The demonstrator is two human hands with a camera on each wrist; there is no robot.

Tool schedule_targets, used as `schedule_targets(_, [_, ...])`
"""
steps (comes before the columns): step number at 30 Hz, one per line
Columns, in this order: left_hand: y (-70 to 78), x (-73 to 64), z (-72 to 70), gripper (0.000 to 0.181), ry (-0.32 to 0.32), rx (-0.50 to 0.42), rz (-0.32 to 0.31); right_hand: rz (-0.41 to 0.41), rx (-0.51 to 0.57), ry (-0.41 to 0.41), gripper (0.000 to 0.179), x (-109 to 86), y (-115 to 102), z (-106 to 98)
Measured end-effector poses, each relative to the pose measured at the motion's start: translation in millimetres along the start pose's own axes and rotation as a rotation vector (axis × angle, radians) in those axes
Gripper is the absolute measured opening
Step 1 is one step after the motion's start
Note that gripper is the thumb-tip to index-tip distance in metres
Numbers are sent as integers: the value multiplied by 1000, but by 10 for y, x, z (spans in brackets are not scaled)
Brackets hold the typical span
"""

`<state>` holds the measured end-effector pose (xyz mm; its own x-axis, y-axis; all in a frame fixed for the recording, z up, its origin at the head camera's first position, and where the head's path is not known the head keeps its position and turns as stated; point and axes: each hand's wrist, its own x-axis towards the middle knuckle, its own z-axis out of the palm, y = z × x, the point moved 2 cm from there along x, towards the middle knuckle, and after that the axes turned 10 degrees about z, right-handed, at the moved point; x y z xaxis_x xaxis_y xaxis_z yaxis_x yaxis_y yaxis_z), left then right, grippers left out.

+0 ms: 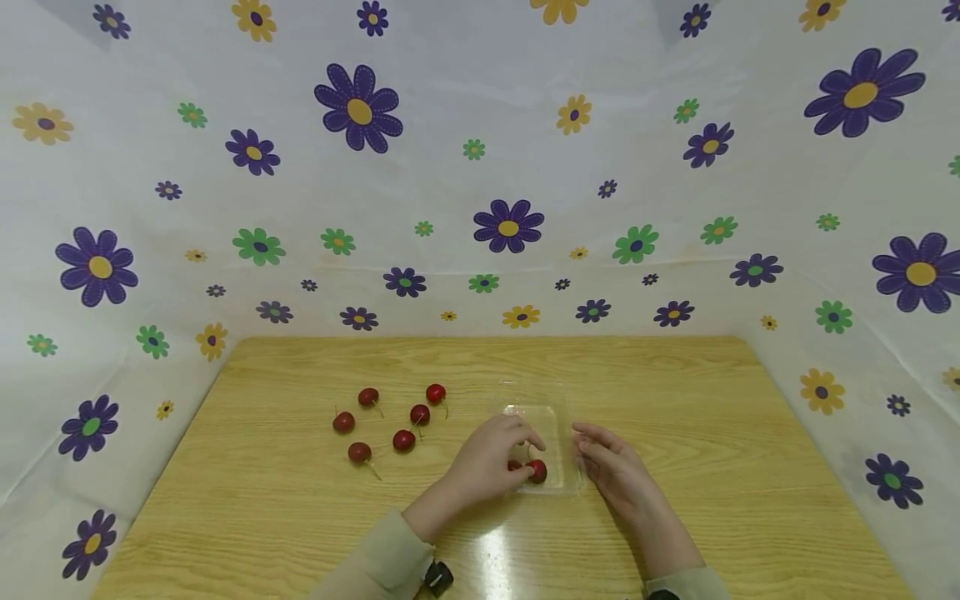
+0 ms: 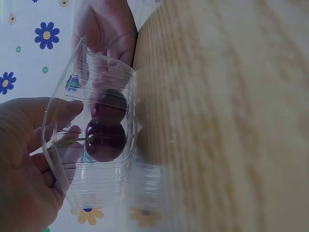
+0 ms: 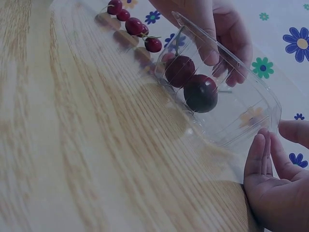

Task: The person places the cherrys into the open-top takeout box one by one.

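A clear plastic container (image 1: 557,429) stands on the table in front of me. Two dark red cherries (image 2: 106,140) with stems lie side by side on its bottom. My left hand (image 1: 491,454) reaches over the container's left rim, its loosely bent fingers just above the cherries. In the right wrist view those fingers (image 3: 207,53) hang apart from the fruit and grip nothing. On the other side, my right hand (image 1: 618,471) is at the container's right edge, fingers relaxed and fingertips close to the wall. The left hand covers part of one cherry in the head view.
Several more cherries (image 1: 403,441) with stems lie scattered on the wooden table (image 1: 285,500), left of the container. A white cloth (image 1: 435,192) printed with flowers surrounds the table at the back and both sides.
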<state>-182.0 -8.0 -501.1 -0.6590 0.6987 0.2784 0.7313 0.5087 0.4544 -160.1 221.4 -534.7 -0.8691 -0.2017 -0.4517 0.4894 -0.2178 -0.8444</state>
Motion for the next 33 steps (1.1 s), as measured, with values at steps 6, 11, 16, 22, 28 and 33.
schedule_targets(6, [15,-5,-10,25,20,-22,8,4,2,10,27,-3,-6,-2])
schedule_targets(11, [21,-5,-12,25,29,-57,-2,4,-2,14,27,-6,-5,2])
schedule_targets(16, [23,-6,-15,25,37,-88,-15,0,-8,3,27,-13,-5,3])
schedule_targets(22, [29,-29,-37,25,50,-104,-14,2,-5,6,27,-17,-5,7])
schedule_targets(28, [11,-74,-82,24,59,-114,-36,5,9,19,28,-8,0,8])
schedule_targets(33, [-52,-117,-129,24,83,-116,-69,1,13,9,28,-8,-3,6])
